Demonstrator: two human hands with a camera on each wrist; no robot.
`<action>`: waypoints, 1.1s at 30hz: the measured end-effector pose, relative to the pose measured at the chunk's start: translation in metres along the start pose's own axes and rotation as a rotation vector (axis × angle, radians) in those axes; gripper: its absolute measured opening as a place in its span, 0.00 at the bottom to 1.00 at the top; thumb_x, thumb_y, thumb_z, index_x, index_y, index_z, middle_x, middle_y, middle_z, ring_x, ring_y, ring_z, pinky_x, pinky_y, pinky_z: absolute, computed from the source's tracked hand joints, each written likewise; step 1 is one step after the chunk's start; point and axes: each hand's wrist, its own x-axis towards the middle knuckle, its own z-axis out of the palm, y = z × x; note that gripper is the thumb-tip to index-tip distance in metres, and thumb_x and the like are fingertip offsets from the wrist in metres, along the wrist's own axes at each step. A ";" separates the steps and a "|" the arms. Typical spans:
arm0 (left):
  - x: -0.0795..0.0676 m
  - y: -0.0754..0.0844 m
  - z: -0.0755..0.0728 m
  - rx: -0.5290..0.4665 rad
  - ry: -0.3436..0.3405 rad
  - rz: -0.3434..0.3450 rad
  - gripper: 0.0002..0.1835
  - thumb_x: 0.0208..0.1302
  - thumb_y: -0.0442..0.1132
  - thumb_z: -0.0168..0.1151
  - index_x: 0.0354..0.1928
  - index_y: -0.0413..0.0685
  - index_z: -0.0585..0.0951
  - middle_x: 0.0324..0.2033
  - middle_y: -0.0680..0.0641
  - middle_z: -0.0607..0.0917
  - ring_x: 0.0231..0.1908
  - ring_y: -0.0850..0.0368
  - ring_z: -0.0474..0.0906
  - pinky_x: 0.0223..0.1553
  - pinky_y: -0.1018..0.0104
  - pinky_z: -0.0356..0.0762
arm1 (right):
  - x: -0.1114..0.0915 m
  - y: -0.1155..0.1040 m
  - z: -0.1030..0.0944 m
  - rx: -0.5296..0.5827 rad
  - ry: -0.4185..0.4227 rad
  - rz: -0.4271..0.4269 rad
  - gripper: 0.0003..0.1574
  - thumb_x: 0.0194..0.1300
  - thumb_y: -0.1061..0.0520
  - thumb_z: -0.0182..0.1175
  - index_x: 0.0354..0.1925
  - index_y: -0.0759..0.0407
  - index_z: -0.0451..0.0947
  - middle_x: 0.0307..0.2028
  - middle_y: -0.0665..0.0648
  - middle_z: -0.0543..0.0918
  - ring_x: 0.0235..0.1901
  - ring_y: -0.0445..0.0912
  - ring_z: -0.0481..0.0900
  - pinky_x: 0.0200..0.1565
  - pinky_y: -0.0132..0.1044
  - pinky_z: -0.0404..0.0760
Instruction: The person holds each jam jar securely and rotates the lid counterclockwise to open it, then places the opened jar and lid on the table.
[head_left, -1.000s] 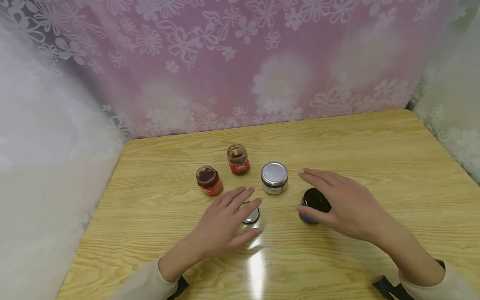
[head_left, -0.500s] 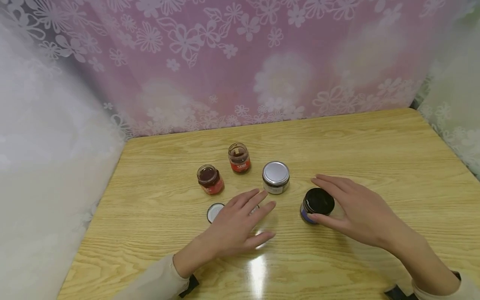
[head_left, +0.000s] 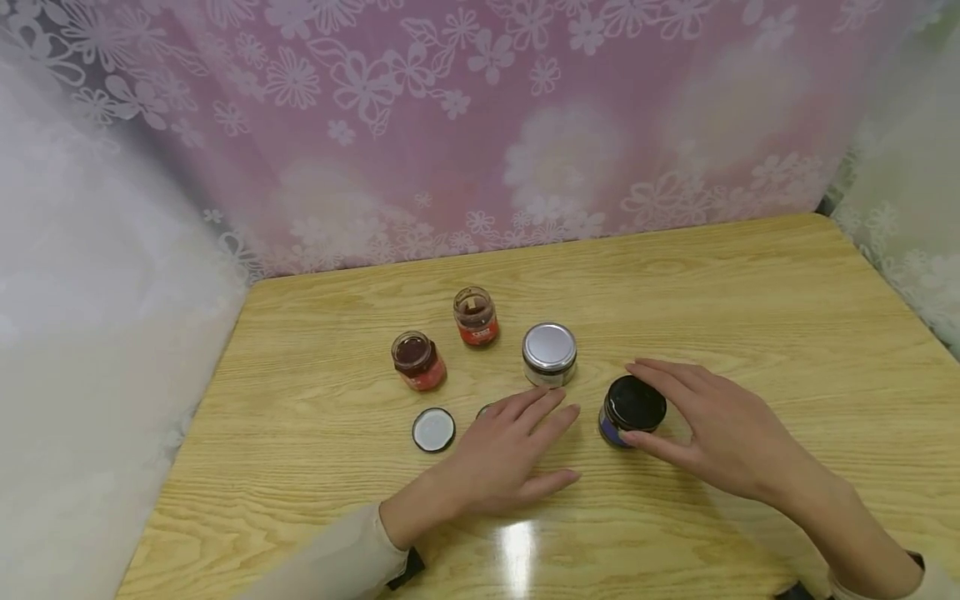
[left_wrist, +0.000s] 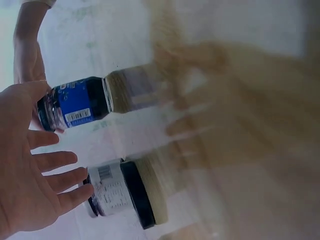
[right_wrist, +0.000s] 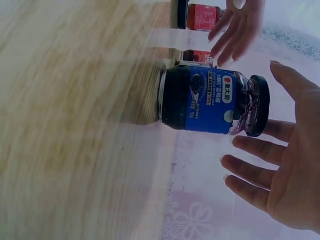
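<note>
A blueberry jam jar with a blue label and black lid [head_left: 634, 403] stands upright on the table. My right hand [head_left: 723, 429] is beside its right side, thumb and fingers spread apart around the lid; in the right wrist view the jar [right_wrist: 210, 102] shows a gap to most fingers. My left hand [head_left: 498, 458] hovers palm down with straight fingers, holding nothing, left of that jar. Just beyond its fingertips stands a wide jar with a silver lid [head_left: 550, 350]. A loose lid [head_left: 433, 430] lies pale side up left of the hand. Another lid [head_left: 483, 410] is mostly hidden under it.
Two uncovered jars with red labels stand at the back left: one dark-filled jar [head_left: 420, 367] and one partly filled jar [head_left: 477, 321]. A wooden table [head_left: 750, 317] bears everything. Floral cloth [head_left: 450, 150] hangs behind its back edge and along both sides.
My left hand has moved right, uncovering the pale loose lid and covering most of the other one. My right hand has drawn back to the right, leaving the black lid in plain view.
</note>
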 end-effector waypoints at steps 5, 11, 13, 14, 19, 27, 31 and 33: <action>0.008 0.006 0.000 0.004 -0.038 0.007 0.38 0.68 0.66 0.41 0.72 0.51 0.59 0.69 0.45 0.62 0.68 0.49 0.55 0.65 0.57 0.57 | -0.001 0.000 0.000 -0.002 0.005 0.000 0.47 0.56 0.29 0.61 0.66 0.51 0.68 0.59 0.57 0.74 0.55 0.57 0.73 0.48 0.59 0.73; 0.018 0.011 -0.003 -0.015 -0.039 -0.006 0.40 0.68 0.65 0.41 0.71 0.45 0.60 0.68 0.45 0.64 0.66 0.49 0.59 0.63 0.58 0.62 | -0.001 0.001 0.001 -0.003 0.018 -0.008 0.46 0.56 0.29 0.62 0.65 0.51 0.69 0.58 0.58 0.75 0.54 0.57 0.74 0.47 0.58 0.74; 0.022 0.011 -0.002 -0.047 -0.046 -0.023 0.40 0.69 0.65 0.41 0.71 0.44 0.59 0.68 0.45 0.64 0.66 0.50 0.60 0.62 0.59 0.63 | -0.001 0.001 0.002 0.000 0.018 -0.011 0.45 0.56 0.29 0.62 0.65 0.50 0.69 0.58 0.58 0.75 0.54 0.57 0.74 0.47 0.58 0.74; 0.024 0.011 -0.002 -0.068 -0.051 -0.034 0.39 0.69 0.65 0.42 0.72 0.44 0.59 0.68 0.45 0.64 0.66 0.50 0.61 0.62 0.59 0.64 | -0.001 0.001 0.002 0.003 0.020 -0.013 0.45 0.56 0.30 0.62 0.65 0.51 0.69 0.58 0.58 0.75 0.54 0.57 0.74 0.47 0.58 0.74; 0.034 0.012 0.000 -0.202 -0.090 -0.085 0.40 0.68 0.65 0.43 0.72 0.45 0.57 0.67 0.47 0.64 0.65 0.54 0.61 0.60 0.61 0.65 | -0.001 0.001 0.004 0.017 0.038 -0.025 0.45 0.55 0.31 0.63 0.64 0.50 0.69 0.57 0.57 0.76 0.53 0.56 0.75 0.46 0.57 0.74; 0.046 0.012 0.007 -0.377 -0.128 -0.124 0.41 0.66 0.64 0.50 0.72 0.46 0.57 0.65 0.50 0.67 0.64 0.60 0.62 0.61 0.67 0.63 | -0.002 0.001 0.004 0.019 0.050 -0.028 0.44 0.54 0.32 0.65 0.63 0.50 0.70 0.57 0.57 0.76 0.53 0.56 0.75 0.46 0.57 0.75; 0.053 0.012 0.011 -0.484 -0.140 -0.120 0.39 0.64 0.61 0.55 0.71 0.49 0.59 0.61 0.54 0.70 0.61 0.66 0.64 0.59 0.72 0.62 | -0.002 0.001 0.003 0.018 0.051 -0.028 0.44 0.54 0.32 0.65 0.63 0.50 0.70 0.56 0.57 0.76 0.53 0.56 0.76 0.46 0.56 0.75; 0.056 0.012 0.012 -0.511 -0.140 -0.127 0.39 0.63 0.61 0.57 0.70 0.50 0.60 0.59 0.55 0.72 0.59 0.68 0.65 0.58 0.74 0.63 | -0.002 0.001 0.003 0.021 0.055 -0.028 0.44 0.54 0.32 0.66 0.63 0.50 0.71 0.56 0.56 0.76 0.52 0.56 0.76 0.45 0.56 0.75</action>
